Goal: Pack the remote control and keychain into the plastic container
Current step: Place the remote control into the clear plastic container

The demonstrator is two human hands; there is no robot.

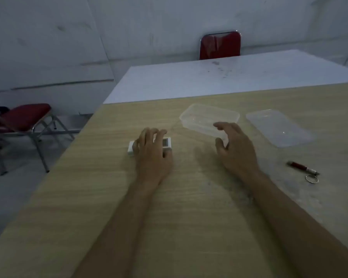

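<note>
A light wood-grain bench (129, 197) fills the lower and middle part of the frame. Behind it, toward the upper right, a white table (209, 81) butts against the bench's far edge, its top marked with a few dark smudges. At the far side of that table, near the top centre, stands a red chair (220, 45) with a metal frame. At the left edge a second red folding chair (24, 117) stands on the pale floor (12, 187). Pale walls (58, 37) fill the background.

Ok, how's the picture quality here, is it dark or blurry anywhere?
Head view: dim and greyish overall, soft focus. The clear container and lid barely stand out from the table. Wide-angle bending shows at the edges. Right hand casts a faint shadow.
</note>
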